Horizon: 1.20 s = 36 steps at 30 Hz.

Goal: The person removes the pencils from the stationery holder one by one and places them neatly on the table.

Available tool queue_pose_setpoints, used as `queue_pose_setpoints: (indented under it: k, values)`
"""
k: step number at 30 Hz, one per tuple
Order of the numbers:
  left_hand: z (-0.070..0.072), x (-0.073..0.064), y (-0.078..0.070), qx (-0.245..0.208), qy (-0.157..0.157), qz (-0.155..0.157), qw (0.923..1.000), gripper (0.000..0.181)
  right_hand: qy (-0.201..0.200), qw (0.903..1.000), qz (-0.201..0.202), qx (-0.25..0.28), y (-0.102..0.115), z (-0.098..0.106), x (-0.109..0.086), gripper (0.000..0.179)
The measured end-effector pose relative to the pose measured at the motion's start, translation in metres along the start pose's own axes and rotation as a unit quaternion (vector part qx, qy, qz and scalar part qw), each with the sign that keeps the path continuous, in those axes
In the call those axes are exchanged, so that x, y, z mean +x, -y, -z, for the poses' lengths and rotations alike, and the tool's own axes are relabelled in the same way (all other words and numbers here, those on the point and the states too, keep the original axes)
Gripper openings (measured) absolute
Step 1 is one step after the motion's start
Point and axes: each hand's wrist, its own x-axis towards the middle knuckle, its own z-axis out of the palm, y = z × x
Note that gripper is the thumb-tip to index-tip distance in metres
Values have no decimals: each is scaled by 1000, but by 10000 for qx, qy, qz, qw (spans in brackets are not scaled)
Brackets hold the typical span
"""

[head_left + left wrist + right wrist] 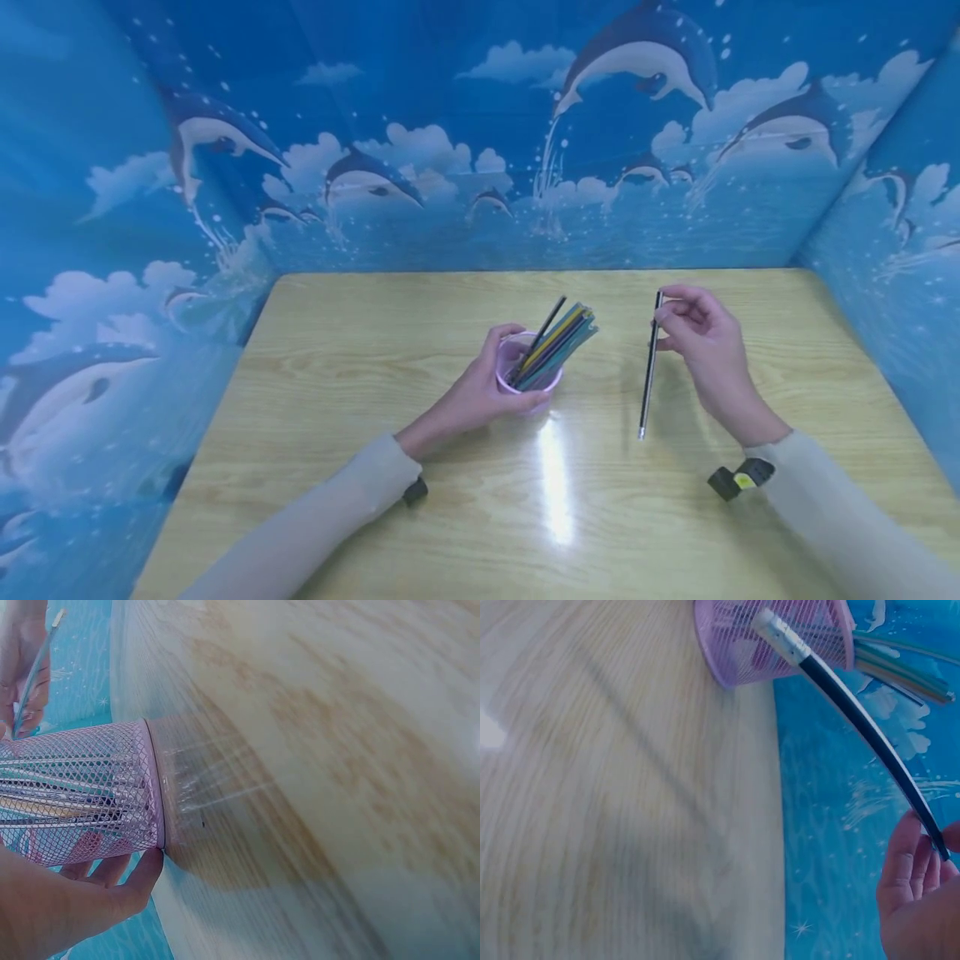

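Observation:
A pink mesh pencil cup [506, 358] stands near the middle of the wooden table, and my left hand [487, 385] grips it round its side. Several pencils [558, 342], among them black, yellow and teal ones, lean to the right inside it. To the right of the cup, my right hand [705, 333] pinches a black pencil [649, 375] near its upper end. That pencil's white eraser end points down, above the table. In the right wrist view the pencil [862, 724] crosses in front of the cup [742, 664]. Through the mesh, the left wrist view shows the pencils [67, 795].
The wooden table [337, 333] carries a bright light reflection in front of the cup. Blue dolphin-print walls [450, 192] rise behind it and at both sides. Dark wrist devices, one at the left cuff [415, 492] and one at the right [738, 480], sit under the sleeves.

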Motion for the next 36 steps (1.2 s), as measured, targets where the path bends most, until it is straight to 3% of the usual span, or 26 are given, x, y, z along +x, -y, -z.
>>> queue_pose_setpoints:
  k: [6, 10, 16, 26, 36]
  values:
    - [-1, 1, 0, -29, -31, 28, 10000, 95, 171, 9929, -654, -978, -13, 8, 10, 32]
    - [0, 2, 1, -48, -27, 20, 10000, 96, 325, 9796, -828, -1805, -23, 12, 16, 42]
    - [-1, 1, 1, -83, -24, 30, 10000, 96, 614, 9636, -1095, -2359, -38, 14, 23, 47]
    - [-2, 0, 2, -26, -39, 108, 9999, 96, 971, 9311, -1223, -3298, -50, 12, 26, 42]
    - [-2, 0, 4, -86, -24, -1, 10000, 96, 1137, 9030, -1054, -4006, -48, 7, 28, 35]
